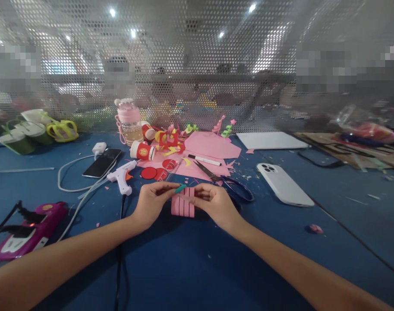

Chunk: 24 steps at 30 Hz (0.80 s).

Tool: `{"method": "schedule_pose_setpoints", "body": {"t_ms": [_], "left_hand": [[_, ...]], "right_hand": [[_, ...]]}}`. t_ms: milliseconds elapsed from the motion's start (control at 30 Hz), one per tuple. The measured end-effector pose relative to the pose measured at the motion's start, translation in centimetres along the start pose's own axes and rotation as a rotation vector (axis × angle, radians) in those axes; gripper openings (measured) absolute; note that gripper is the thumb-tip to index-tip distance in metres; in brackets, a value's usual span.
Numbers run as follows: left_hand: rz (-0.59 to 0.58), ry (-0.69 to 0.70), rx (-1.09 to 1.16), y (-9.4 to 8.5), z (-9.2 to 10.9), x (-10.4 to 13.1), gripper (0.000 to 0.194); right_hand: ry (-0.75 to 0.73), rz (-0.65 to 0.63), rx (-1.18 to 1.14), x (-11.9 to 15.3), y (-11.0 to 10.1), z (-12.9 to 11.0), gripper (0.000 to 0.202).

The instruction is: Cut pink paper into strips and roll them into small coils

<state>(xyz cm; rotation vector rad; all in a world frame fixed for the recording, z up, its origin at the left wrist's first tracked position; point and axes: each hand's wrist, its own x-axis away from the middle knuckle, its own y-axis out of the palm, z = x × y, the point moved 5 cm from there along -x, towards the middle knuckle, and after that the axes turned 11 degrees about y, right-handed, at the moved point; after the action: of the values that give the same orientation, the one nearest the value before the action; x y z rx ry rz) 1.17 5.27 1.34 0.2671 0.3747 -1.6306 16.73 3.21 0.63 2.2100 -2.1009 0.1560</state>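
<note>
Between my two hands is a pink paper piece (183,206) with dark slits or lines running down it. My left hand (153,201) is closed, thumb and fingers pinching its upper left edge beside a small teal piece (180,188). On the other side, my right hand (216,202) has its fingers closed on the upper right part of the pink paper. Just beyond my hands, blue-handled scissors (237,188) and a white marker (205,160) lie by pink paper sheets (212,144).
A white glue gun (121,176), black phone (102,163) and magenta power strip (51,220) are on the left. A bottle (129,123) and red paper cup (142,150) stand or lie behind. A white phone (284,185) lies right. Paper scraps are scattered about.
</note>
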Motion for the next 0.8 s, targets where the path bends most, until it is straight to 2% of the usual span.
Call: {"method": "schedule_pose_setpoints", "body": {"t_ms": [167, 333, 467, 600, 800], "left_hand": [[-0.037, -0.007, 0.019, 0.23, 0.08, 0.01, 0.009], [-0.077, -0.004, 0.008, 0.43, 0.25, -0.05, 0.01], [-0.056, 0.003, -0.031, 0.28, 0.37, -0.07, 0.009], [-0.037, 0.003, -0.048, 0.1, 0.33, -0.04, 0.006], [-0.043, 0.025, -0.04, 0.14, 0.3, -0.01, 0.006]], "right_hand": [[-0.073, 0.07, 0.12, 0.18, -0.28, -0.39, 0.026], [-0.029, 0.092, 0.1, 0.12, -0.48, 0.0, 0.023], [-0.004, 0.082, 0.066, 0.16, -0.46, 0.1, 0.021], [-0.041, 0.064, 0.067, 0.21, -0.39, 0.1, 0.021], [-0.131, 0.003, 0.207, 0.19, -0.34, -0.14, 0.025]]}}
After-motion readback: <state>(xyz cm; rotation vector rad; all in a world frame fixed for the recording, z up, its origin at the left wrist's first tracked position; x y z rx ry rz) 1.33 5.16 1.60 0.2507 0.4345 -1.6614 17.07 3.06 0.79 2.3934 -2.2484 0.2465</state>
